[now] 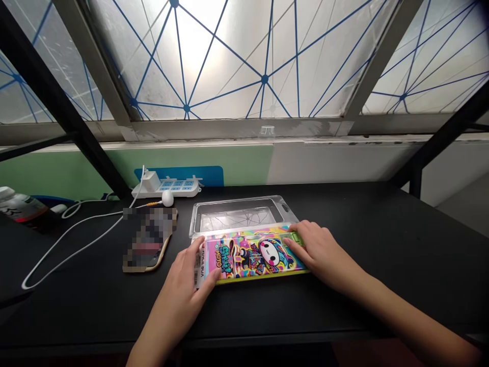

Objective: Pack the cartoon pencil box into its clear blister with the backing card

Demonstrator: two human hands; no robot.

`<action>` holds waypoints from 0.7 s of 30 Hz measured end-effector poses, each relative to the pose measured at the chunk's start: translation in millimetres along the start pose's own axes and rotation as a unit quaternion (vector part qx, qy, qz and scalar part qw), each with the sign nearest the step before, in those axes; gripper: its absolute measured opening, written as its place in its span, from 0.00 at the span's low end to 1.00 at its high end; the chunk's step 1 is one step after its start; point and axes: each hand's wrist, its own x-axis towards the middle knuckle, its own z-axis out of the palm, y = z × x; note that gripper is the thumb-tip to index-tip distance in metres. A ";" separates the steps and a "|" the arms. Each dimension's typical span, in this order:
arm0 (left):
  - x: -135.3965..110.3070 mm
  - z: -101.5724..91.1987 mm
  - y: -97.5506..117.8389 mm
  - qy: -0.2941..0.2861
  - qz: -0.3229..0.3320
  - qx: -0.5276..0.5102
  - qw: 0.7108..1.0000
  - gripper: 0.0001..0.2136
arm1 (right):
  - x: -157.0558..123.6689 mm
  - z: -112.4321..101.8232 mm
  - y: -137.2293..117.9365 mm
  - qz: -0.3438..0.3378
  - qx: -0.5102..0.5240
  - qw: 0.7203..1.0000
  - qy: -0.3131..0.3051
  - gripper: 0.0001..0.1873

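Note:
A colourful pencil box (pixel 250 255) with a cartoon face lies flat on the black table (pixel 382 239) in front of me. My left hand (pixel 187 280) rests on its left end, fingers stretched over the edge. My right hand (pixel 317 250) lies on its right end, fingers flat on the lid. Just behind the box lies its clear plastic cover (pixel 237 213), open side up.
A phone (pixel 150 239) lies left of the box. A white cable (pixel 76 239) runs from it to a power strip (pixel 168 187) at the wall. A bottle (pixel 19 206) lies at the far left. A black frame post (pixel 416 181) stands at the back right.

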 end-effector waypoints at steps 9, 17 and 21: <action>1.6 -2.2 -3.0 -0.034 -0.008 -0.044 0.998 0.43 | 24.4 9.6 -53.6 -0.164 -0.034 0.986 -0.016 0.11; 0.5 -4.5 -6.6 -0.039 0.030 -0.059 0.997 0.49 | 38.6 22.8 -68.3 -0.170 -0.010 0.985 0.014 0.09; -0.7 -7.5 -3.4 -0.052 0.038 -0.060 0.996 0.47 | 39.2 23.3 -68.3 -0.172 -0.002 0.984 0.040 0.10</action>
